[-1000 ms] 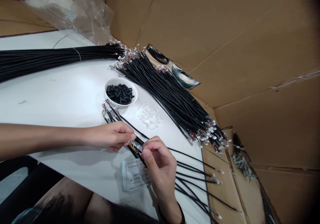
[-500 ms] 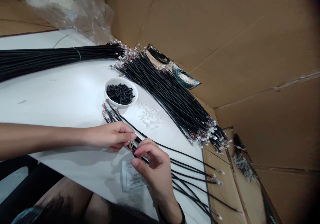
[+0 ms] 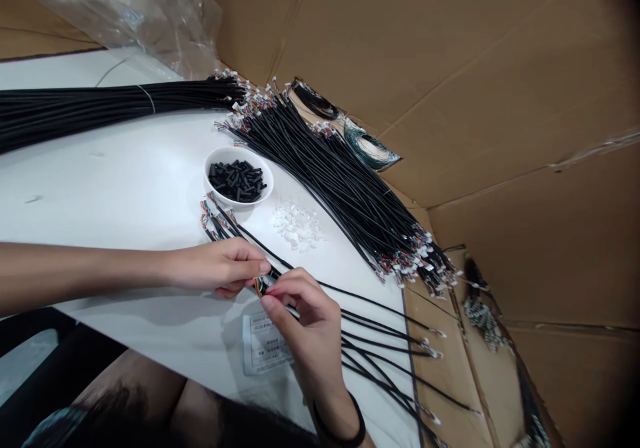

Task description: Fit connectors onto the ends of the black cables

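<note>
My left hand [image 3: 225, 267] is closed in a pinch on the end of a cable, where thin coloured wires [image 3: 258, 287] show just below its fingertips. What sits between finger and thumb there is mostly hidden. Close beside it, my right hand [image 3: 313, 321] pinches the black cable near those wires with thumb and forefinger. Several loose black cables [image 3: 370, 318] with coloured wire ends run under and past both hands. Beyond the hands stands a white bowl [image 3: 271, 185] of short black tube pieces [image 3: 237, 180]. A pile of small white pieces [image 3: 299, 227] lies right of it.
A thick bundle of black cables [image 3: 320, 175] lies at the back right, another tied bundle [image 3: 100, 108] at the back left. Cardboard walls [image 3: 450, 88] border the white table [image 3: 125, 168]. A clear plastic bag [image 3: 185, 28] rests behind; a printed packet [image 3: 265, 348] lies below my hands.
My right thumb and forefinger have come closer together on the cable by the coloured wires. My left hand keeps its pinch. The whole view has shifted slightly.
</note>
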Available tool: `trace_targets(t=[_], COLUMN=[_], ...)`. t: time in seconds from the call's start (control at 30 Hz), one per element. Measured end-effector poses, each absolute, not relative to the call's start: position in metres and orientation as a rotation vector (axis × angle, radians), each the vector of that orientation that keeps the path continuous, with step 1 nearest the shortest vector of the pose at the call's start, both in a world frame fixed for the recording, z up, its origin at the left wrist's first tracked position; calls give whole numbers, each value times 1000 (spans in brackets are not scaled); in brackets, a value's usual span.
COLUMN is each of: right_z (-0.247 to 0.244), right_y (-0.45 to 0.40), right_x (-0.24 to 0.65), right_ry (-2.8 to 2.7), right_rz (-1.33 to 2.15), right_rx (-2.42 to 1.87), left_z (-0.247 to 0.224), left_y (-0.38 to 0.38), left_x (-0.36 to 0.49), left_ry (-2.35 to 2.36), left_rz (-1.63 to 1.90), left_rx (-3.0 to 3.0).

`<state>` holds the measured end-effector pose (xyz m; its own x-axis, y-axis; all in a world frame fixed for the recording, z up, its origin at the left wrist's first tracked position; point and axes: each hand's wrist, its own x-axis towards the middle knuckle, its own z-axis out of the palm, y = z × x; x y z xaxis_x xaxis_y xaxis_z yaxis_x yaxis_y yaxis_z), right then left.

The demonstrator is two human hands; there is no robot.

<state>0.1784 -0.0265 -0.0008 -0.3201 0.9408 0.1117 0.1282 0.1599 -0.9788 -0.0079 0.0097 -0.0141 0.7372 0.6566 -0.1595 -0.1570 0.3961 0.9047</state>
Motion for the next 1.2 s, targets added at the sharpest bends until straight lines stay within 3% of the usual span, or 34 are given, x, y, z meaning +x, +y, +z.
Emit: trace_targets(t=[0.27, 0.73, 1.2], right_z=[-2, -6, -9], right_y=[-26, -18, -20], right_x=[177, 179, 176], right_ry=[-1592, -1459, -1405], right_rz=[1281, 1687, 1761], right_rx=[-1018, -1021, -992], left_z=[-16, -21, -24], left_y=[9, 11, 11], left_x=[-8, -8, -10], left_ry=[544, 494, 438], left_rz=[543, 531, 506], left_rx=[1048, 1050, 1053])
